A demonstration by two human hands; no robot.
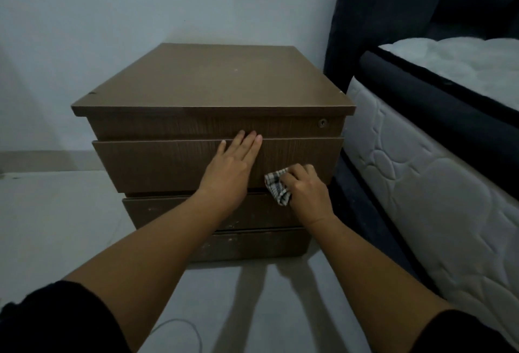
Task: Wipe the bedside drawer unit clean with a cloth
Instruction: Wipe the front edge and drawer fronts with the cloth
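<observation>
A brown wooden drawer unit (pixel 174 94) stands against the white wall, with several drawers stacked below its top. The second drawer (pixel 157 164) juts out a little from the front. My left hand (pixel 233 167) lies flat on that drawer's front, fingers straight and reaching its upper edge. My right hand (pixel 304 189) grips a bunched checked cloth (pixel 276 185) and holds it against the lower right part of the same drawer front. A small round lock (pixel 323 122) sits at the right end of the top drawer.
A bed with a white quilted mattress (pixel 421 189) and a dark frame stands close on the right of the unit. A dark headboard (pixel 373 15) rises behind it. Pale floor (pixel 56 226) lies to the left and in front. A thin white cable (pixel 182 330) lies on the floor near me.
</observation>
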